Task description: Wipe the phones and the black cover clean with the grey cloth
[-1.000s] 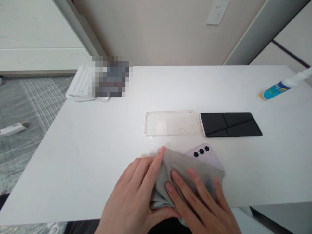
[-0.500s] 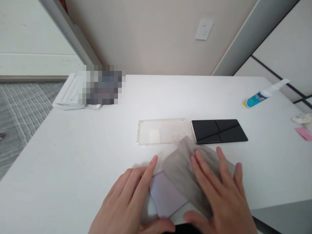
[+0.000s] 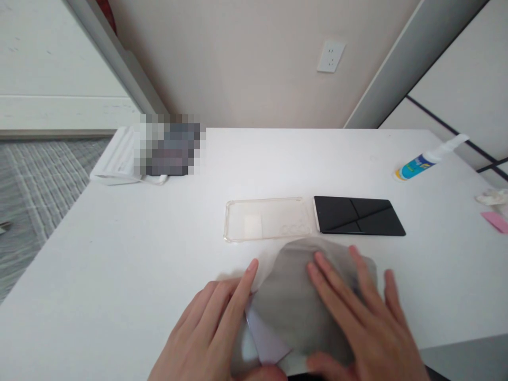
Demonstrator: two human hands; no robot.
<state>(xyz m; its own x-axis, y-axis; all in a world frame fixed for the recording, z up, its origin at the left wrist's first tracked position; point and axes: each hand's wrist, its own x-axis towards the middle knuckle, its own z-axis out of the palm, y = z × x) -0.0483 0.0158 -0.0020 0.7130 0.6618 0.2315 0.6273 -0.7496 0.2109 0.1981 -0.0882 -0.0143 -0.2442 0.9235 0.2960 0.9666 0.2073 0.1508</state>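
Note:
A grey cloth (image 3: 293, 296) covers most of a flat lilac sheet (image 3: 266, 338), whose left part shows beside my left hand. My left hand (image 3: 210, 328) braces the sheet's left edge, index finger stretched forward, the others bent, thumb near the lower edge. My right hand (image 3: 365, 317) lies on the cloth with its fingers spread and its thumb low at the near side. Beyond the cloth are a clear phone case (image 3: 270, 219) and, to its right, a black phone (image 3: 359, 216) lying screen up.
A small blue-and-white bottle (image 3: 420, 165) lies at the far right, near a pink slip (image 3: 494, 221) and crumpled white tissue (image 3: 492, 197). At the far left, a white packet (image 3: 117, 159) lies beside a blurred dark item (image 3: 172, 151). The white table (image 3: 99, 286) ends at a wall with a socket.
The cloth has shifted left and now hides more of the lilac sheet. My right hand stays spread on it. My left hand keeps its place at the sheet's edge. The view has tilted slightly.

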